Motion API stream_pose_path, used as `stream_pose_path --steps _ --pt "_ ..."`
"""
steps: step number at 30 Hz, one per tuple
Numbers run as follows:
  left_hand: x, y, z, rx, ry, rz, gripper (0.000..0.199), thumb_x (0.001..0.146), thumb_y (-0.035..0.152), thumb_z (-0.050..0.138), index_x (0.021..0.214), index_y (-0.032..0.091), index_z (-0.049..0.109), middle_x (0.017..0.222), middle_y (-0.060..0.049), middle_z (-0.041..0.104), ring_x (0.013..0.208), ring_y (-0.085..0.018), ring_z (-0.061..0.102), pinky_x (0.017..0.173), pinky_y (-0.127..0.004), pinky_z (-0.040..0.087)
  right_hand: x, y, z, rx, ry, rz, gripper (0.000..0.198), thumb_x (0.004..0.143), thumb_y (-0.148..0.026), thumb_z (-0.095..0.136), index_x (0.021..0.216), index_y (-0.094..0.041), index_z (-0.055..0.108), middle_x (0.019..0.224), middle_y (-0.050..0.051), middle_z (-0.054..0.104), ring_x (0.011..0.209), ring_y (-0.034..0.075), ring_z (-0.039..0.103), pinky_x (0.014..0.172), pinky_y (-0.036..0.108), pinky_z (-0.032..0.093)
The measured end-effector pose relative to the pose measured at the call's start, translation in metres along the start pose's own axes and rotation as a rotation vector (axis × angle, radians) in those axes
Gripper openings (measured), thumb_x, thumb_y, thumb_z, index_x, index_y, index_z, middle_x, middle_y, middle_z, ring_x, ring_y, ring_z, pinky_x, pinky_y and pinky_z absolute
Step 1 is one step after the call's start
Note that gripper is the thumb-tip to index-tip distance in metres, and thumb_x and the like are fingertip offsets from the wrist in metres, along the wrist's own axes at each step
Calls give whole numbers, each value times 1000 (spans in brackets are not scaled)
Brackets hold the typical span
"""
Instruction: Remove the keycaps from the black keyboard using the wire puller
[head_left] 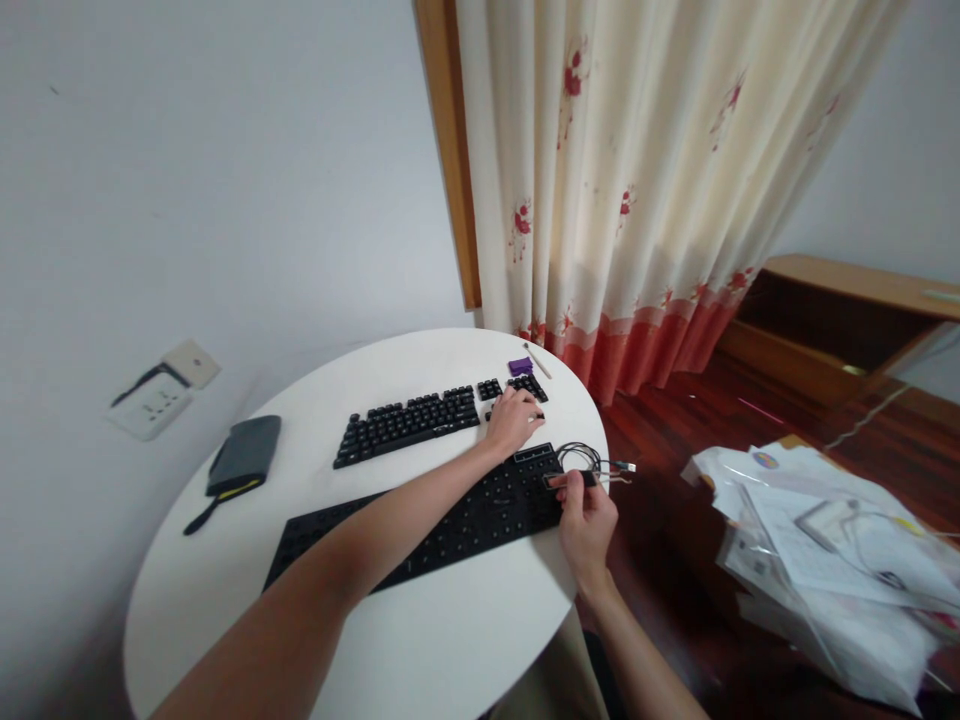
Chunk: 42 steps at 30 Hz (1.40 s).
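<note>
My left hand [513,418] reaches across to the loose black number-pad keycaps [531,386], its fingers bent down and closed at what looks like a single keycap, mostly hidden under the fingertips. My right hand [587,515] pinches a keycap puller [583,479] with a dark handle and thin wire prongs, at the right end of the black keyboard base [480,525]. Much of that base shows bare switches, and my left forearm covers part of it. Behind it, the other loose keycaps [412,425] lie laid out in keyboard order.
A coiled black USB cable [579,456] lies at the right edge of the white round table [420,660]. Farther back are a purple object [520,366] and a thin brush [538,361]. A grey pouch [244,455] rests at left. Plastic bags [832,560] sit to the right.
</note>
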<state>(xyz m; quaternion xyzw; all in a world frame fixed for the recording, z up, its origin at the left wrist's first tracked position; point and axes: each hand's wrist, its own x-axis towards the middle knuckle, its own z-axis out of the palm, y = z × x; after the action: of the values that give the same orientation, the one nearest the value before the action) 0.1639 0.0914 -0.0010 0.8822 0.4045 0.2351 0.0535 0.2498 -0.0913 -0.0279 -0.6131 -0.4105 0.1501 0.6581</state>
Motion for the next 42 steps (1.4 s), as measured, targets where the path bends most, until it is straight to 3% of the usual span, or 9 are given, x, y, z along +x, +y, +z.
stream_pose_path --steps 10,30,34,38,42 --pt "18 1 5 35 85 -86 7 80 28 72 83 25 78 116 -5 54 111 -26 41 94 -43 36 0 -2 0 0 7 -10 45 96 -47 47 72 -16 69 61 4 63 55 16 55 55 26 42" --pt "27 -4 3 28 123 -129 10 81 28 72 88 23 76 116 -6 55 111 -27 41 94 -43 35 1 -3 -1 -12 -19 -30 46 97 -46 45 72 -16 69 62 4 64 56 16 57 57 26 42" --pt "22 -4 -15 10 234 -138 12 80 27 72 92 24 75 114 -6 57 108 -27 44 93 -41 39 1 -2 -1 -13 -27 -26 47 96 -48 45 73 -15 69 61 3 63 55 15 55 55 25 40" --pt "-1 -9 -54 -26 357 -114 14 85 21 64 94 23 74 108 -6 60 102 -25 48 95 -40 40 1 0 1 -19 -56 -20 45 96 -46 47 73 -15 69 62 3 62 56 16 56 56 26 40" --pt "-48 -15 -96 -132 310 -58 20 88 17 57 102 21 70 100 -5 64 97 -21 54 94 -37 43 1 4 0 3 -87 -23 43 96 -46 47 75 -15 68 65 4 64 59 17 57 57 27 41"
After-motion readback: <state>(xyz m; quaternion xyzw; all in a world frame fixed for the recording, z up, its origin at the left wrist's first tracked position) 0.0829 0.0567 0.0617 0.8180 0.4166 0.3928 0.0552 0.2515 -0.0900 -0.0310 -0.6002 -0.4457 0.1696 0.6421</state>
